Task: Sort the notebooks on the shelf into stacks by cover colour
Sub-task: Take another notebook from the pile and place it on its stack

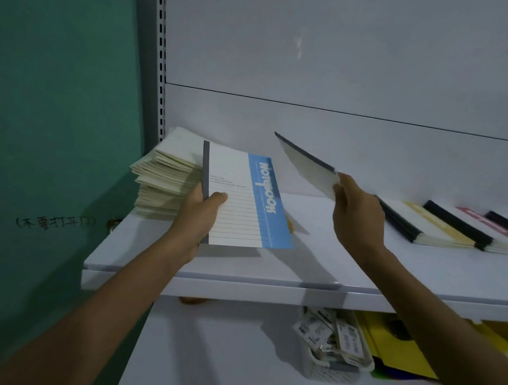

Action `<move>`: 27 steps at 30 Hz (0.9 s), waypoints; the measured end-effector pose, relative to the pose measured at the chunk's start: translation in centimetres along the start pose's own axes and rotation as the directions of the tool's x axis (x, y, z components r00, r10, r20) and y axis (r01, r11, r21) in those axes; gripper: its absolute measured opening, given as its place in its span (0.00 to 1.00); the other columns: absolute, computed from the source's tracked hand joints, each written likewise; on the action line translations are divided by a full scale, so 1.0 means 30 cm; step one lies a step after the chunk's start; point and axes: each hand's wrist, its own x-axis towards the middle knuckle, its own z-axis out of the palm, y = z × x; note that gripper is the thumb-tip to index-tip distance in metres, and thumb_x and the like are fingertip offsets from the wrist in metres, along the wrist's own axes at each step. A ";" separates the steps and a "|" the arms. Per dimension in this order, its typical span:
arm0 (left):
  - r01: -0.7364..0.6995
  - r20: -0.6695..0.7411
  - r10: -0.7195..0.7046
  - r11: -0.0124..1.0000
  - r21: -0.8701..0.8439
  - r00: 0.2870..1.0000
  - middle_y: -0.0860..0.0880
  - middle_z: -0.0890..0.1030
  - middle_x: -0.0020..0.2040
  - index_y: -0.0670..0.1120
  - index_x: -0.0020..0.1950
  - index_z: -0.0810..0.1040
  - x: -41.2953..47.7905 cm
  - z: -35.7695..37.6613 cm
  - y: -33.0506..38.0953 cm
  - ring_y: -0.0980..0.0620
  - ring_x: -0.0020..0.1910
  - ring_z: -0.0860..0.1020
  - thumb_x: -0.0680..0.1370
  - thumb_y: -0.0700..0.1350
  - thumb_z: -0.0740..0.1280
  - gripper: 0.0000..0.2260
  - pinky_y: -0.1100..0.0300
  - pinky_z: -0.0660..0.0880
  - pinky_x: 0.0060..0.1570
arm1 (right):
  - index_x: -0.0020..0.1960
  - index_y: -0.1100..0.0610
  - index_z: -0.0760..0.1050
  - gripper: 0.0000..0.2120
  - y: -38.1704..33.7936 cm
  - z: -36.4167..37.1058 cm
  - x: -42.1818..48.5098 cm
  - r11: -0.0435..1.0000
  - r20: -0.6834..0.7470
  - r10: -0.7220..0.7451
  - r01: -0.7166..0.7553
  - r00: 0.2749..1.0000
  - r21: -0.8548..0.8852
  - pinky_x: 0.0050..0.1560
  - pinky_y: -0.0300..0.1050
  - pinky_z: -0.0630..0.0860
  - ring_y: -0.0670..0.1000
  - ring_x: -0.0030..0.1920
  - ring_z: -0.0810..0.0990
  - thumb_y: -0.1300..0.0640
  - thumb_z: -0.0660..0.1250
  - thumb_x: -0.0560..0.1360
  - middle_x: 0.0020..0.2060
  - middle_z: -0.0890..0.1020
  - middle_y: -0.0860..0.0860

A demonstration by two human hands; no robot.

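My left hand (199,215) grips a white notebook with a blue "Notebook" band (246,198) by its grey spine, holding it just above the white shelf (420,271). A second notebook (308,166), tilted with its pale underside showing, is held at one corner by my right hand (355,210), raised over the shelf's middle. Behind my left hand, at the shelf's far left, stands a tall stack of cream notebooks (164,175). Several notebooks lie fanned out at the right: a yellow-banded one (435,227), a dark-spined one, and a pink-banded one (480,218).
A teal wall (58,120) with handwriting borders the shelf on the left, beside a slotted metal upright (161,52). Below the shelf sits a white basket of tagged items (332,349) and yellow folders (397,350).
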 end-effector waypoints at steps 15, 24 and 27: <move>-0.080 0.191 0.085 0.996 -0.037 0.978 0.54 0.81 0.51 0.49 0.57 0.73 -0.208 0.643 -0.046 0.56 0.49 0.80 0.77 0.40 0.68 0.11 0.60 0.78 0.46 | 0.75 0.52 0.55 0.38 0.233 -0.471 -0.319 0.809 0.320 0.500 -0.566 0.804 0.159 0.64 0.53 0.69 0.50 0.65 0.71 0.37 0.64 0.72 0.69 0.70 0.50; -0.021 0.244 0.040 0.996 -0.081 0.969 0.53 0.79 0.57 0.50 0.61 0.72 -0.424 0.989 -0.065 0.53 0.55 0.78 0.82 0.46 0.59 0.09 0.60 0.76 0.50 | 0.61 0.56 0.73 0.13 0.572 -0.812 -0.437 0.296 0.458 0.712 -0.819 0.532 0.491 0.45 0.49 0.81 0.52 0.49 0.81 0.56 0.67 0.77 0.49 0.82 0.52; 0.029 0.242 -0.009 0.996 -0.080 0.970 0.51 0.79 0.56 0.50 0.60 0.71 -0.470 1.077 -0.079 0.51 0.54 0.77 0.82 0.44 0.59 0.08 0.63 0.76 0.45 | 0.60 0.55 0.73 0.12 0.683 -0.916 -0.466 0.261 0.406 0.756 -0.805 0.514 0.534 0.43 0.48 0.80 0.54 0.51 0.81 0.56 0.66 0.77 0.51 0.82 0.53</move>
